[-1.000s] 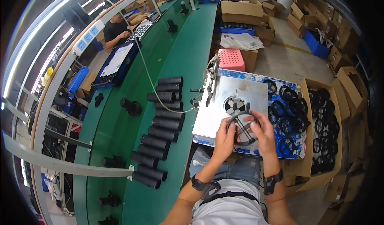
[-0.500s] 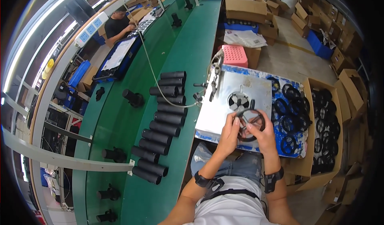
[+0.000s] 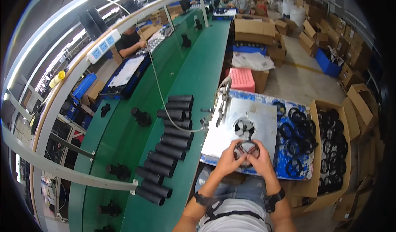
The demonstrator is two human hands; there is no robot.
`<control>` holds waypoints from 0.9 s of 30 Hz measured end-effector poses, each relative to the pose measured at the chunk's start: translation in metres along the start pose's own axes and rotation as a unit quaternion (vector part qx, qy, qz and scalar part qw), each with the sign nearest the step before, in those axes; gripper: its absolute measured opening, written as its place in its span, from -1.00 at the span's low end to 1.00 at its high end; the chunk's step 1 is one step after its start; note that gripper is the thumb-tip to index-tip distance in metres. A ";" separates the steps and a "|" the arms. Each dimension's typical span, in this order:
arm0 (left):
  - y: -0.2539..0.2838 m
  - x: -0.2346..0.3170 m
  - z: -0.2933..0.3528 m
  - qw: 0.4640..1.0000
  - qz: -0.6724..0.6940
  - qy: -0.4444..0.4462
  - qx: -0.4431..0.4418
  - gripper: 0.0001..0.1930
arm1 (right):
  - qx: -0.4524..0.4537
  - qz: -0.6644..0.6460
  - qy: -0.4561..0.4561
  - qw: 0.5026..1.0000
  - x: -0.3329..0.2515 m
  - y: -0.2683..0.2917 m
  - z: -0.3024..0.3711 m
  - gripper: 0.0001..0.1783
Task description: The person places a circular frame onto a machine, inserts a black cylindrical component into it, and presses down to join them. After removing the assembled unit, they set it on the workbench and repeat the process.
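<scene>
Between my two hands is a black spoked plastic ring (image 3: 247,143) with a short stub on its rim pointing away from me. My left hand (image 3: 229,159) grips its left side and my right hand (image 3: 262,160) its right, fingers closed round the rim and both thumbs meeting near the middle. The ring is just above the near edge of a metal plate (image 3: 264,112). Beyond it, a round opening with a segmented metal chuck (image 3: 244,127) is set in the plate. Similar black rings (image 3: 293,144) lie piled on the worn blue board to the right.
A cardboard box (image 3: 315,149) of black rings stands at the right. Black tubes (image 3: 171,141) lie in a row on the green bench (image 3: 194,63) at left. A clamp lever (image 3: 222,102) and a pink basket (image 3: 242,79) are beyond the plate. Other people sit farther off.
The ring has turned so its stub points straight away from me, and my hands now hold it more evenly from both sides. The view has tilted up slightly.
</scene>
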State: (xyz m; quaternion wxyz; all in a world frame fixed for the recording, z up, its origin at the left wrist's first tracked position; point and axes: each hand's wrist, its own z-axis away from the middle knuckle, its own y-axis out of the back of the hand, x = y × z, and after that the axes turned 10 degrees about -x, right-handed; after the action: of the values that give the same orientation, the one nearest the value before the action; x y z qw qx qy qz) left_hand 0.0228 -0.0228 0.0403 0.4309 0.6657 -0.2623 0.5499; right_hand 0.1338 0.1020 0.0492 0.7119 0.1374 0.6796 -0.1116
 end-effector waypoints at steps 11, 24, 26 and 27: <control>-0.003 -0.030 -0.061 0.968 -0.206 -0.052 0.138 -0.58 | 0.141 0.153 0.046 0.977 0.018 0.004 -0.052 -0.39; 0.015 -0.046 -0.121 0.909 -0.386 -0.073 0.136 -0.52 | 0.183 0.409 0.101 0.888 0.044 0.035 -0.111 -0.44; 0.023 -0.051 -0.129 0.923 -0.367 -0.049 0.105 -0.55 | 0.163 0.405 0.051 0.898 0.043 0.036 -0.112 -0.40; 0.031 -0.057 -0.135 0.938 -0.328 -0.087 0.066 -0.55 | 0.157 0.417 0.064 0.893 0.044 0.038 -0.110 -0.39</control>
State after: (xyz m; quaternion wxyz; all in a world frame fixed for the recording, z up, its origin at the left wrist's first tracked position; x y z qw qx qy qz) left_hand -0.0856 0.0719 -0.0022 0.5176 0.7871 -0.0292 0.3341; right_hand 0.0462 0.1772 0.0024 0.6168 0.5253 0.5777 0.0998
